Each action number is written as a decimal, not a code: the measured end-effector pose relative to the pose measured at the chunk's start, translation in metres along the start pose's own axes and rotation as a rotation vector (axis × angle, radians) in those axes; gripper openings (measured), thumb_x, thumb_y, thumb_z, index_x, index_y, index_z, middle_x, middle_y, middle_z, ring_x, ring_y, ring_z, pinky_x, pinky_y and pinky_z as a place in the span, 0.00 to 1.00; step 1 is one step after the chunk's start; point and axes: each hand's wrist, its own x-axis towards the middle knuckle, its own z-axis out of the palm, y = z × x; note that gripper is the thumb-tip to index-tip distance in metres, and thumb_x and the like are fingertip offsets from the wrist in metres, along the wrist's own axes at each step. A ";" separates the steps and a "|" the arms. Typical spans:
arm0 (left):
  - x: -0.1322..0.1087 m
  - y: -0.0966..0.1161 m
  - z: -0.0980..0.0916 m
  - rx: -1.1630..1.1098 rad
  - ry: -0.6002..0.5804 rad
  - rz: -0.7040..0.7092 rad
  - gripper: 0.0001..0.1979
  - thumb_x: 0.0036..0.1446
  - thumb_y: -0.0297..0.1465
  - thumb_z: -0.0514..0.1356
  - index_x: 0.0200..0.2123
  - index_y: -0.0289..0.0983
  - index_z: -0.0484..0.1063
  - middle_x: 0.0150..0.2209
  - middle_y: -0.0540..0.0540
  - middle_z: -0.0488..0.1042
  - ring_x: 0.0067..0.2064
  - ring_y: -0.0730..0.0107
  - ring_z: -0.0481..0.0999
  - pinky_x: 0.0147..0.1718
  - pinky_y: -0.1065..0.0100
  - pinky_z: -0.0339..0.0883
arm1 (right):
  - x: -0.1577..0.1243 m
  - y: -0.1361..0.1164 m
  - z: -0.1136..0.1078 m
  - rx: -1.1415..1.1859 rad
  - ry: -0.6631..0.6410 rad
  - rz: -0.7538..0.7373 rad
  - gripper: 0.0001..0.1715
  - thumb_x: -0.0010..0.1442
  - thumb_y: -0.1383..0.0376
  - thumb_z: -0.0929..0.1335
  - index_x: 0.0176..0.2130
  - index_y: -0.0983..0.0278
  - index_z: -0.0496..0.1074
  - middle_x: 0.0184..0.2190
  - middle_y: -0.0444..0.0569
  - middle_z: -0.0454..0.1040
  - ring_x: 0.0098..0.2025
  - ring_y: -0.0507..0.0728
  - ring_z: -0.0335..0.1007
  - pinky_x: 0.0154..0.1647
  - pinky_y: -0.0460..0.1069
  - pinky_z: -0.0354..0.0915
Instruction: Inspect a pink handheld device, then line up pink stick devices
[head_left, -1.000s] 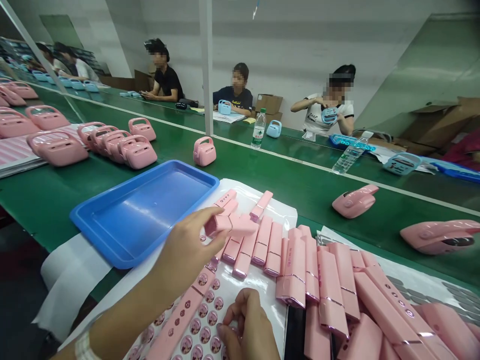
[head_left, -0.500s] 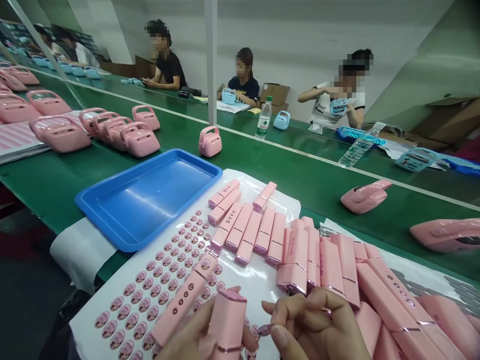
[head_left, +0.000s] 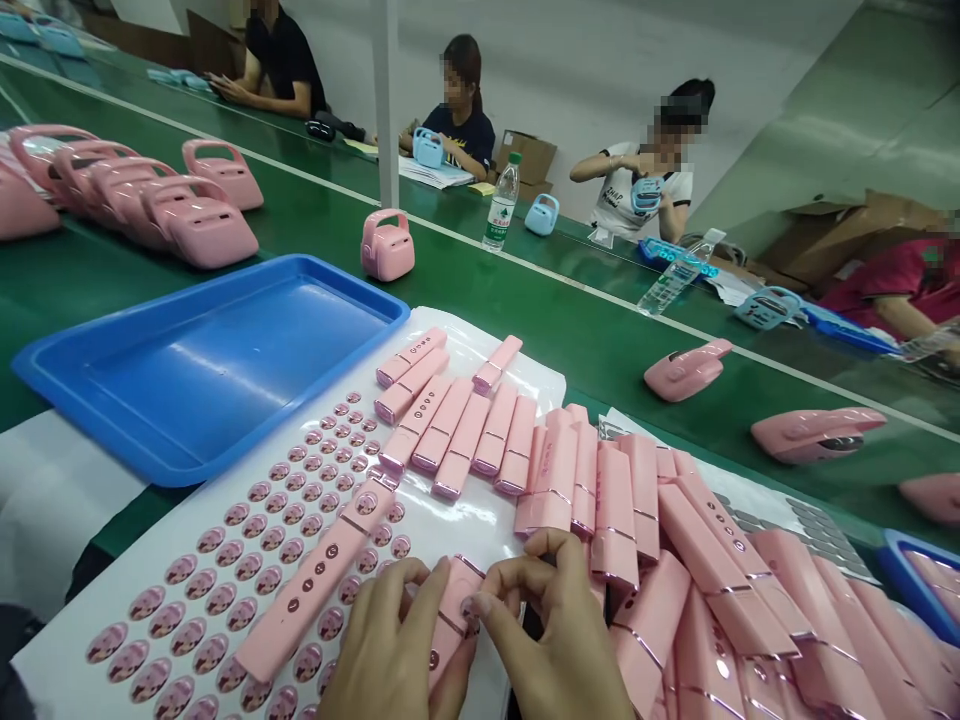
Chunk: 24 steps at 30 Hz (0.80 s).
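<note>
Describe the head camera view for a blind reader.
The left hand and right hand hold a pink plastic bar over a white sheet of round stickers, beside rows of matching bars and a blue tray on a green belt.

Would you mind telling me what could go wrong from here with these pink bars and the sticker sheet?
The bar pinched between the left hand and right hand might slip onto the sticker sheet. Another bar already lies across the stickers and may snag or lift them. The loosely heaped bars beside the right hand could also slide, and their glossy faces might scuff.
</note>
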 end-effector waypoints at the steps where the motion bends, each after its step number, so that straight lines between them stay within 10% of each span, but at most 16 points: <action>1: 0.001 0.000 -0.001 0.012 -0.006 0.004 0.17 0.58 0.27 0.49 0.51 0.39 0.57 0.44 0.43 0.58 0.44 0.58 0.63 0.39 0.60 0.62 | 0.001 0.000 0.001 0.003 -0.014 0.007 0.18 0.52 0.61 0.63 0.39 0.58 0.48 0.24 0.36 0.68 0.28 0.54 0.62 0.32 0.50 0.58; 24: 0.000 0.002 0.000 -0.086 -0.030 -0.062 0.21 0.54 0.25 0.54 0.52 0.41 0.58 0.41 0.46 0.64 0.42 0.59 0.64 0.38 0.60 0.62 | 0.007 -0.013 0.004 -0.138 -0.009 -0.047 0.16 0.52 0.65 0.64 0.39 0.58 0.52 0.26 0.38 0.70 0.28 0.53 0.62 0.30 0.48 0.57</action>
